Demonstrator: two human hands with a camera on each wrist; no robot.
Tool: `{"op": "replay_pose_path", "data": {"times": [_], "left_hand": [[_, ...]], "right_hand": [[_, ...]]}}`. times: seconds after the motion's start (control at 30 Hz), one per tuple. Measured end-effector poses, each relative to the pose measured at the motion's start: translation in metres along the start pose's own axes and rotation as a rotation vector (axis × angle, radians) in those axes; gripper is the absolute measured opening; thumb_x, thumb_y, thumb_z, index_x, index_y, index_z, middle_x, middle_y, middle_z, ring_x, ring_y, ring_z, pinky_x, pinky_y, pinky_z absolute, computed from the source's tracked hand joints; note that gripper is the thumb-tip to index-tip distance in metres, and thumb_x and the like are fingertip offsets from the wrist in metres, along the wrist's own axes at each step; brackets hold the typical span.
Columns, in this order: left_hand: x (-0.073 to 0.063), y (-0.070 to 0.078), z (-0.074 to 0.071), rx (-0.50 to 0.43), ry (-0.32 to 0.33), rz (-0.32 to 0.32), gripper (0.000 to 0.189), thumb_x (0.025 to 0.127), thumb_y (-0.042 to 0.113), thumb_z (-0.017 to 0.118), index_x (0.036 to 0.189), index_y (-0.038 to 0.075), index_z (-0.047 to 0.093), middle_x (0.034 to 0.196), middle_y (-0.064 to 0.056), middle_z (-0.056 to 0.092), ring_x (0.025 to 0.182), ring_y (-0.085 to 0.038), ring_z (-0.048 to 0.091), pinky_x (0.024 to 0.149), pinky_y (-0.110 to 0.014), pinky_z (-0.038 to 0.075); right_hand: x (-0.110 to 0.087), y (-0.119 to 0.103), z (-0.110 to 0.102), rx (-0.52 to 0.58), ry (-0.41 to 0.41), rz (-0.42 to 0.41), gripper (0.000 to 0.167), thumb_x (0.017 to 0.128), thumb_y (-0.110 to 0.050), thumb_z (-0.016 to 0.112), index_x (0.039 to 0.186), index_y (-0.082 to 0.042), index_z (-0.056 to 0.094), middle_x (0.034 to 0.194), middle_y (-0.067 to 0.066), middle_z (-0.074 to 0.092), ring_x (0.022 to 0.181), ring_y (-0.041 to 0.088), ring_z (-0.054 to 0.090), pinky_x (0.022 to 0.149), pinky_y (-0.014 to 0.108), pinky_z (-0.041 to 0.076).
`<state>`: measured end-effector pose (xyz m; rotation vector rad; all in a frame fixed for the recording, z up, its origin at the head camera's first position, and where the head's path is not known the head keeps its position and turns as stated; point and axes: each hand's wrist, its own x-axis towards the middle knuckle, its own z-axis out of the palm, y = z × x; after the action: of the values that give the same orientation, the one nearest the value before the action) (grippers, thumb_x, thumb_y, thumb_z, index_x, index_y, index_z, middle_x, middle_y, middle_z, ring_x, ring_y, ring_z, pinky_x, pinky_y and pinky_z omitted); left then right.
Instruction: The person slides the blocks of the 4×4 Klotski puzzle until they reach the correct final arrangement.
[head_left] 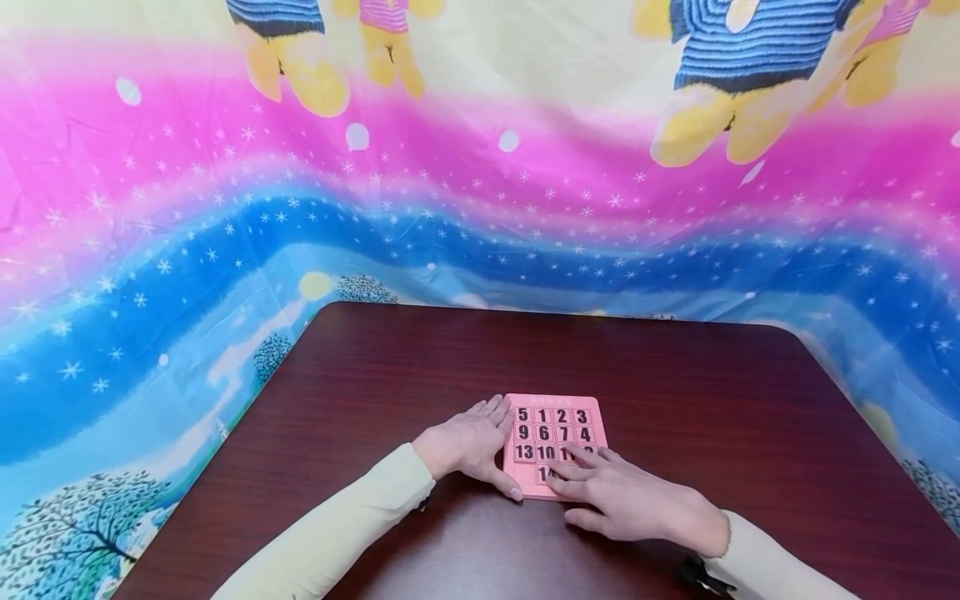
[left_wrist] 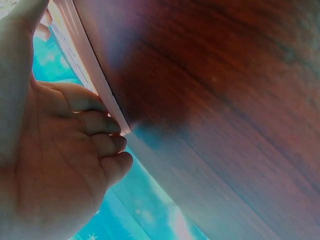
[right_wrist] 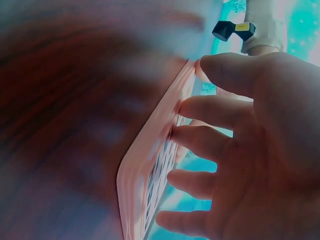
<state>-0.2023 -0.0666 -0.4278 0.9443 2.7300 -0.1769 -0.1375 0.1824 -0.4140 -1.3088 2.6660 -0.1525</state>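
Observation:
A pink number sliding puzzle lies flat on the table, its square tiles bearing black numbers on white. The top row reads 5, 1, 2, 3 and the second 9, 6, 7, 4. Lower left, a gap shows beside the 14 tile. My left hand rests along the puzzle's left edge, fingers at the upper part and thumb by the lower left corner. Over the lower right tiles spreads my right hand, its fingertips on or just above them, hiding some numbers. In the right wrist view, its fingers are extended and apart.
The dark brown wooden table surrounds the puzzle. Behind it and at its sides hangs a colourful printed cloth with bears and snowflakes. Both forearms wear pale sleeves, and a black device sits at the right wrist.

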Motion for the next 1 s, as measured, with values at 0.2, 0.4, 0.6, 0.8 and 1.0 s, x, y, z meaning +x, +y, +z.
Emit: {"op": "replay_pose_path", "data": {"times": [0.2,0.4,0.6,0.8,1.0], "left_hand": [[0.0,0.0,0.001,0.007,-0.003,-0.001,0.128,0.066,0.087,0.059,0.155,0.002,0.022,0.164,-0.017,0.015,0.153,-0.028,0.015,0.126,-0.035,0.018],[0.001,0.0,0.001,0.008,-0.018,0.0,0.128,0.067,0.088,0.057,0.156,0.003,0.022,0.164,-0.016,0.015,0.154,-0.027,0.014,0.126,-0.035,0.017],[0.0,0.0,0.001,0.01,-0.017,-0.001,0.128,0.066,0.089,0.056,0.156,0.003,0.022,0.164,-0.016,0.015,0.154,-0.027,0.014,0.126,-0.035,0.017],[0.0,0.0,0.0,0.017,-0.012,0.002,0.128,0.067,0.089,0.056,0.156,0.003,0.022,0.164,-0.016,0.015,0.153,-0.027,0.014,0.126,-0.035,0.018],[0.0,-0.001,0.0,0.007,-0.014,0.002,0.128,0.067,0.088,0.056,0.156,0.003,0.022,0.164,-0.016,0.015,0.154,-0.027,0.014,0.126,-0.035,0.017]], "right_hand": [[0.001,0.004,-0.002,0.005,0.021,-0.008,0.043,0.097,-0.038,0.058,0.135,-0.02,0.061,0.145,0.009,0.055,0.14,0.043,0.04,0.104,0.071,0.037],[0.016,0.005,-0.009,-0.006,0.051,0.015,0.043,0.098,-0.038,0.057,0.134,-0.017,0.062,0.143,0.01,0.056,0.141,0.042,0.04,0.107,0.07,0.035],[0.031,0.006,-0.011,0.024,-0.006,0.059,0.049,0.098,-0.04,0.054,0.141,-0.015,0.055,0.149,0.009,0.05,0.144,0.041,0.034,0.109,0.069,0.032],[0.038,0.01,-0.003,0.021,-0.018,0.07,0.052,0.098,-0.04,0.055,0.142,-0.013,0.054,0.15,0.011,0.048,0.145,0.039,0.034,0.11,0.069,0.032],[0.038,0.01,0.003,0.017,-0.017,0.054,0.053,0.098,-0.041,0.055,0.142,-0.013,0.053,0.151,0.009,0.048,0.145,0.039,0.034,0.11,0.069,0.032]]}}
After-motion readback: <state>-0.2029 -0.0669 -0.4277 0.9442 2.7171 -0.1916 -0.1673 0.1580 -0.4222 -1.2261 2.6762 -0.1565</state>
